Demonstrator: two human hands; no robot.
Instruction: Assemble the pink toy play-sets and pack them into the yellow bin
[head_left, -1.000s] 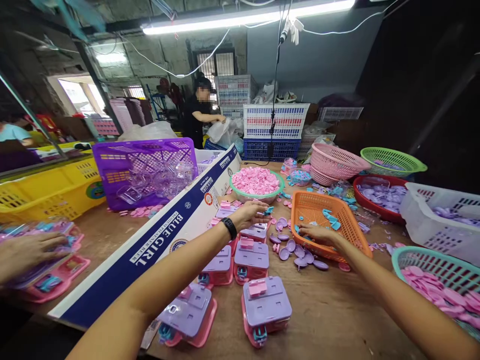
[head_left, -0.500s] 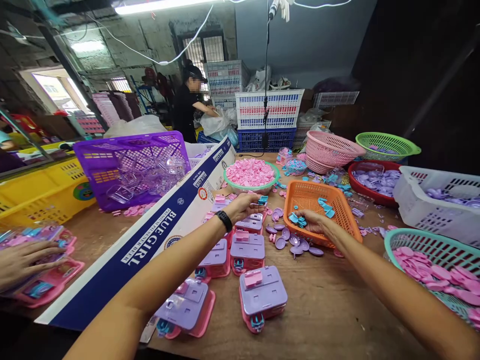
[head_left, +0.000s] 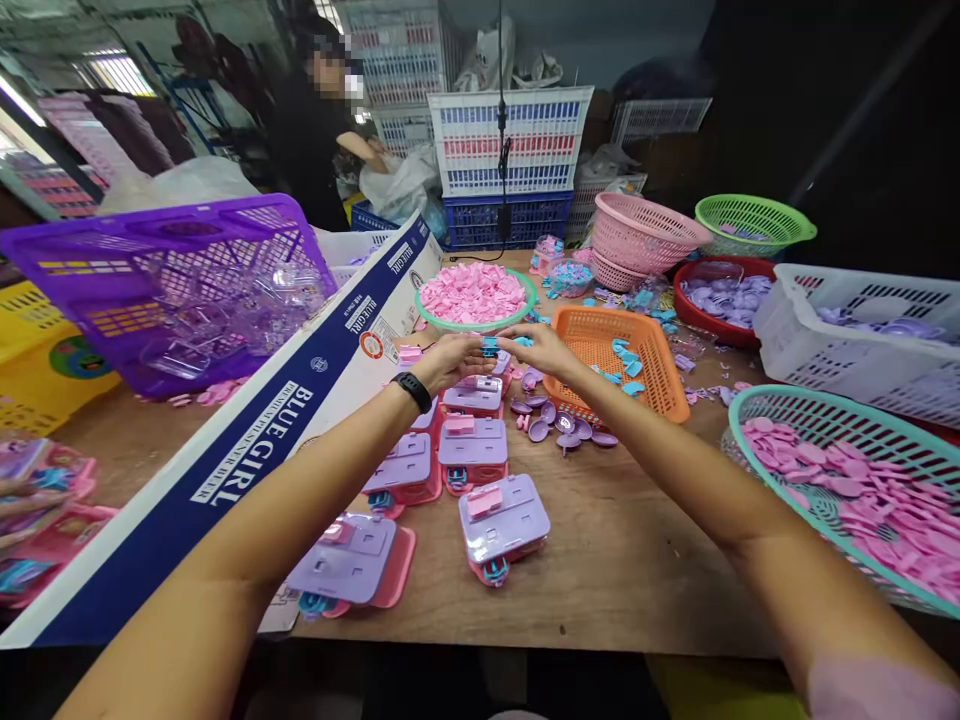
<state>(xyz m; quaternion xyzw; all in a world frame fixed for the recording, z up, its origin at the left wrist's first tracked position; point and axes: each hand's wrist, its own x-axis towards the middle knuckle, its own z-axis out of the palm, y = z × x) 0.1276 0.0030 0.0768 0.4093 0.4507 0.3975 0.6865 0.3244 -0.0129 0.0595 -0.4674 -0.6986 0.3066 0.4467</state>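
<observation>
Blue piece (head_left: 489,346): we had it between the thumb and fingers of our left hand (head_left: 454,362), nearly closed, near the middle of the view. Our right hand (head_left: 546,350) was just beside it at three o'clock, fingers stretched forward; we could not tell whether it gripped the second blue piece (head_left: 523,341) at its fingertips. From our hands, a round basin (head_left: 531,303) of pink pieces stood at twelve o'clock, an orange basket (head_left: 658,370) at three, a purple-topped box (head_left: 504,515) at six.

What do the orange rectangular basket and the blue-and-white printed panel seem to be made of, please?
Orange rectangular basket: probably matte plastic; its holes look regularly moulded. Blue-and-white printed panel: likely smooth cardboard, given the beer packaging print.
</observation>
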